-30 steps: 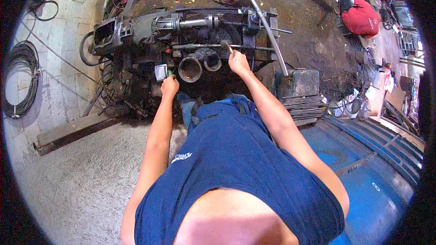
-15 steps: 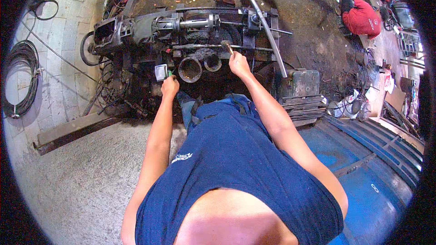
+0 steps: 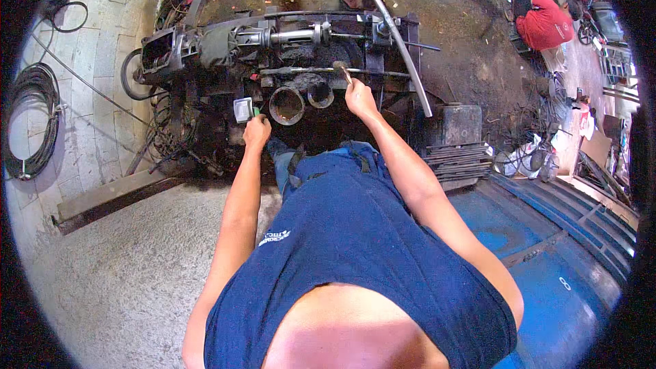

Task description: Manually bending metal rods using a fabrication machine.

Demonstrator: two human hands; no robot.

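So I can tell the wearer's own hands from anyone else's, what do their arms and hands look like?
The left hand and right hand are ungloved, with no watch or band visible. Both arms are bare up to the dark blue shirt, which bears small white print on its left side.

Pale block wall (image 3: pixel 99 34) at left, speckled grey floor (image 3: pixel 137 273) near it, grimy brown floor (image 3: pixel 465 48) farther off
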